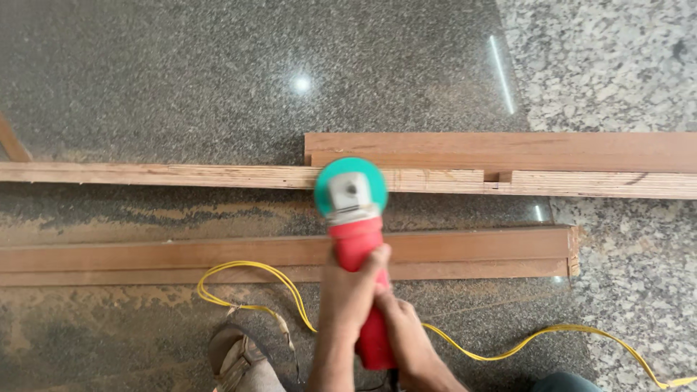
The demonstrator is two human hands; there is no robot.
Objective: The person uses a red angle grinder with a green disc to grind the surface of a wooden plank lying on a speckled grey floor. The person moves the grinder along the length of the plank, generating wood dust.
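Both of my hands grip a red angle grinder. Its green sanding disc rests on the edge of a long plywood strip. My left hand wraps the front of the red body. Further back, my right hand clasps the rear handle. The disc sits near the strip's middle, just left of a notch cut into it.
A reddish wooden board lies behind the strip; another long board lies nearer me. A yellow cord loops over the dusty granite floor. My sandalled foot is at the bottom. Another wood piece pokes in at far left.
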